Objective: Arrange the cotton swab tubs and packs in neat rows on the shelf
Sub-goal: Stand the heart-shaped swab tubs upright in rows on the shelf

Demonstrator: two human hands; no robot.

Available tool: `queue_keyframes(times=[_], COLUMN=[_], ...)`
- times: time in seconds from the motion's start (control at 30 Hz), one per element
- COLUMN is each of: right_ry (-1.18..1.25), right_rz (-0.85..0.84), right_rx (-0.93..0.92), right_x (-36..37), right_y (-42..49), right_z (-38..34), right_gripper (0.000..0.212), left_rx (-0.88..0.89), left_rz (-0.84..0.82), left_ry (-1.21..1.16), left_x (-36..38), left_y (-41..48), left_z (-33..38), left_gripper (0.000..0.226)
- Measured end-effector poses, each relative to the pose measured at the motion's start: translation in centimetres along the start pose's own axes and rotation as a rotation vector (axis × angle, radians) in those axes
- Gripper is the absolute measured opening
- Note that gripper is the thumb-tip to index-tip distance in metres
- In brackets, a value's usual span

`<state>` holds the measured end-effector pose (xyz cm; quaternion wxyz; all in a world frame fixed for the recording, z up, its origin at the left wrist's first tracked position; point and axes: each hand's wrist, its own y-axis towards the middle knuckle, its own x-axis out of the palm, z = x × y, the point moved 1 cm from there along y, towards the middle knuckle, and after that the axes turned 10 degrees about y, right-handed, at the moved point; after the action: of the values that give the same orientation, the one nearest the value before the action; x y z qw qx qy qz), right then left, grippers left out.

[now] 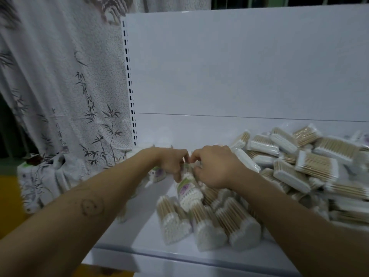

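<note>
White shelf point(139, 222) holds heaped swab packs point(311, 164) beside bamboo-print curtain point(60, 96).

Labelled swab pack point(187, 188) tilted atop heaped packs point(295, 168) on shelf point(143, 232).

Two bare forearms reach over a white shelf point(147, 232). The left hand point(171, 160) and right hand point(215, 168) together pinch a purple-labelled cotton swab pack point(188, 189). Loose swab packs point(317, 166) lie heaped to the right, and a bamboo-print curtain point(60, 86) hangs at left.
</note>
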<state>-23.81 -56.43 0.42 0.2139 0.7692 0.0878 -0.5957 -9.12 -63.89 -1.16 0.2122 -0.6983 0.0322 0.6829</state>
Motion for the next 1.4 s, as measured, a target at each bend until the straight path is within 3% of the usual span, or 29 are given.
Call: queue_keyframes(times=[0.13, 0.27, 0.47, 0.67, 0.77, 0.9, 0.97, 1.1, 1.4], right_ry=[-0.050, 0.076, 0.296, 0.275, 0.275, 0.210, 0.140, 0.164, 0.111], right_rz=[0.038, 0.134, 0.242, 0.376, 0.365, 0.182, 0.046, -0.089, -0.110], right_rx=[-0.013, -0.024, -0.060, -0.090, -0.087, -0.079, -0.073, -0.079, -0.057], right_x=[0.0, -0.3, -1.0, -1.2, -0.8, 0.2, 0.9, 2.5, 5.3], right_y=[0.2, 0.3, 1.9, 4.0, 4.4, 5.0, 5.5, 6.7, 8.5], right_z=[0.3, 0.7, -0.9, -4.0, -5.2, -5.3, -5.0, -5.2, -6.4], right_gripper=[0.033, 0.041, 0.067, 0.049, 0.044, 0.044, 0.044, 0.048, 0.040], left_rx=[-0.028, -0.070, -0.166, -0.136, -0.148, -0.156, -0.119, -0.077, -0.008], left_rz=[0.127, 0.251, 0.427, 0.408, 0.470, 0.604, 0.611, 0.473, 0.368], left_ry=[0.053, -0.027, -0.604, -0.870, -0.722, -0.134, -0.147, -0.201, -0.148], left_x=[-0.5, -3.1, -3.9, -2.2, -1.2, -1.2, -1.2, 0.6, 2.3], left_y=[-0.3, -2.5, -5.7, -7.9, -8.8, -11.1, -12.2, -12.0, -9.7], left_z=[0.4, -0.3, -2.2, -3.4, -4.2, -6.8, -8.8, -11.6, -12.9], left_gripper=[0.071, 0.076, 0.043, 0.049, 0.053, 0.044, 0.037, 0.033, 0.036])
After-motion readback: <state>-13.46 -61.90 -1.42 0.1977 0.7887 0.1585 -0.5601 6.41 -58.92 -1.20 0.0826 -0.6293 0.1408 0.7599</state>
